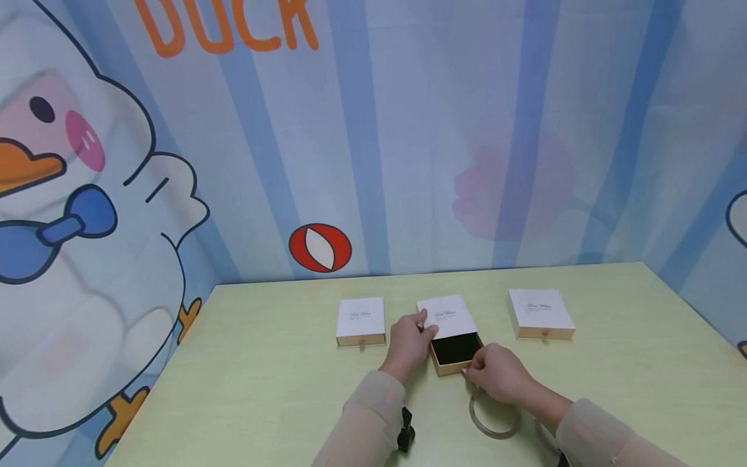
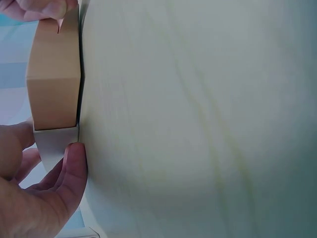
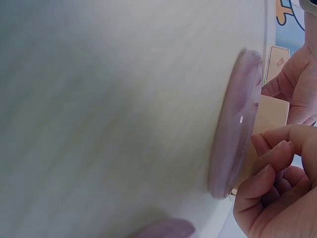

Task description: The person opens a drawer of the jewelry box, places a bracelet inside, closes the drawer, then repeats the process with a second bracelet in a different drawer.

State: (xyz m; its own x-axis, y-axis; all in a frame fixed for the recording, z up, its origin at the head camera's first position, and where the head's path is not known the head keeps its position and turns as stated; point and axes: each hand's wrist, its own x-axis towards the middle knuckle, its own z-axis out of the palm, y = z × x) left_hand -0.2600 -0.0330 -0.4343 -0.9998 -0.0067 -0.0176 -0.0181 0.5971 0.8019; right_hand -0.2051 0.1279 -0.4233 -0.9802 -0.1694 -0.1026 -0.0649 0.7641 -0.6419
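Head view: a partly open box point(image 1: 452, 329) sits on the counter point(image 1: 262, 363) between two closed boxes point(image 1: 360, 318) — left hand point(image 1: 410, 340), grip around its cover point(image 1: 440, 313); right hand point(image 1: 500, 375) at its drawer point(image 1: 457, 350). Left wrist view: the right grip pinches the drawer's tab point(image 2: 60, 23). Right wrist view: two bangles point(image 3: 235, 129) lie nearby.

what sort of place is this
Likely indoors, perhaps a small staged corner for filming: a cartoon-printed backdrop rises right behind a pale table, on which a partly open drawer-style box sits between two similar boxes.
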